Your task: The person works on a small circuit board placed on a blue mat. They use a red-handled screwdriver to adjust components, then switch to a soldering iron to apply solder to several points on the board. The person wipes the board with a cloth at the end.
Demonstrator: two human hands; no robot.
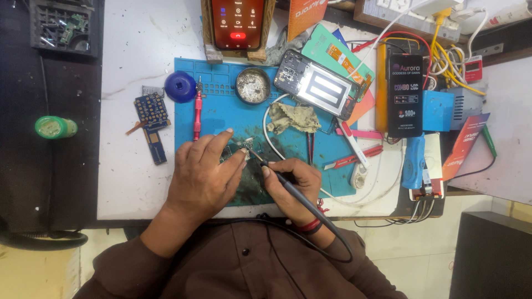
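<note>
Soldering of a small circuit board is judged to be the step in hand. The board lies on the blue work mat, near the mat's middle, and is largely covered by the left hand. That hand is laid palm down over the board, fingers spread and pressed to pin it flat; nothing is gripped, only held down. The right hand is closed around the black soldering iron in a pen-like grip, wrist resting near the table edge. The iron is tilted, its tip set at the board's upper right part, just beside the left forefinger. Actual contact between tip and board cannot be told.

A steady tip on one small spot is judged to be called for, with the board kept from sliding and the fingers kept apart from the hot tip.

Noted nearby: a red-handled screwdriver lying to the left on the mat, a round tin of cleaning wool at the top, a crumpled cloth and an opened phone beyond it.
</note>
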